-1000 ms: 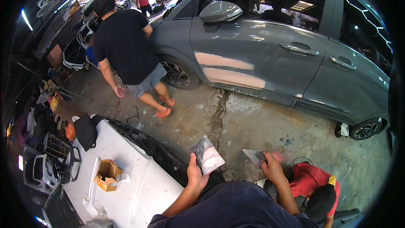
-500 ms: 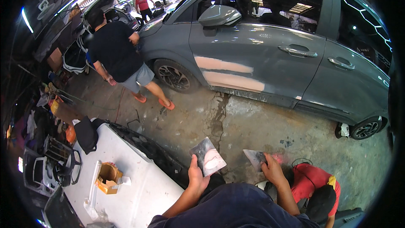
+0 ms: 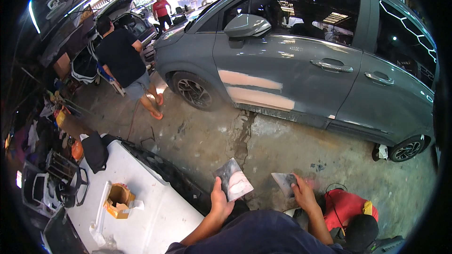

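Observation:
My left hand grips a square flat plate from below, its thumb along the near left edge. A mound of pale pink paste lies on that plate. In my right hand is a thin grey spreader, pinched by its right edge. The two tools are apart, both over the floor. Beyond them stands a grey car; its front door carries two long pale pink strips, an upper and a lower one.
At left is a white car panel with an open cardboard box and a black cloth-like item. A person in red crouches close by my right arm. Another in a dark shirt walks near the front wheel.
The person in the dark shirt has walked farther away along the car's front. The crouching person has bent lower. My hands keep their hold on the plate and spreader, barely shifting.

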The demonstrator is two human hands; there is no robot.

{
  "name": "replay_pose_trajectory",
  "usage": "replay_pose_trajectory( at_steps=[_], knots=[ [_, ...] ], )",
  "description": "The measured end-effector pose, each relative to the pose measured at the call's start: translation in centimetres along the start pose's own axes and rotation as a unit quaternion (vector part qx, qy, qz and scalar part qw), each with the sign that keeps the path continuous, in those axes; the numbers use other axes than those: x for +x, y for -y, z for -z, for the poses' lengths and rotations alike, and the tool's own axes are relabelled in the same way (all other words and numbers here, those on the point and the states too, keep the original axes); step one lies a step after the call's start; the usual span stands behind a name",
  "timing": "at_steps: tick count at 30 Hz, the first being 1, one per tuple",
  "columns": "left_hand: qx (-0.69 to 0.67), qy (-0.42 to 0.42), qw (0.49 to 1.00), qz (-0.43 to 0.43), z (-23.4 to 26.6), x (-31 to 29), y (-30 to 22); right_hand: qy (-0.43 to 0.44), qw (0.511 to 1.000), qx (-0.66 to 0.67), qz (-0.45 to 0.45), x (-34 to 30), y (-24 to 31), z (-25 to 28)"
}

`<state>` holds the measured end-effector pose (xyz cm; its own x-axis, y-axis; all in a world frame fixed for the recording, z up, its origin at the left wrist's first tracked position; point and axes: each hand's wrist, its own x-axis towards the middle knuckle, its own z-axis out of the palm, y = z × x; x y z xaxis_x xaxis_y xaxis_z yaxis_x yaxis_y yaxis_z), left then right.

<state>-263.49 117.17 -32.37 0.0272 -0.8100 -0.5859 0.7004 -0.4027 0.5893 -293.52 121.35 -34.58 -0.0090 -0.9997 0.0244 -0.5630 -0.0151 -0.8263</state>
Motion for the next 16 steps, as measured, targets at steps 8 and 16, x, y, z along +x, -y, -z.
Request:
replay_pose_trajectory(
  at_steps=[8,16],
  knots=[
    [-0.032,0.022,0.999,0.003,0.3,0.5,0.3,-0.006,0.999,0.033,-0.027,-0.3,0.5,0.1],
    [-0.019,0.039,0.999,-0.003,-0.1,0.1,0.3,0.000,0.998,0.037,-0.041,-0.2,0.5,0.0]
  ],
)
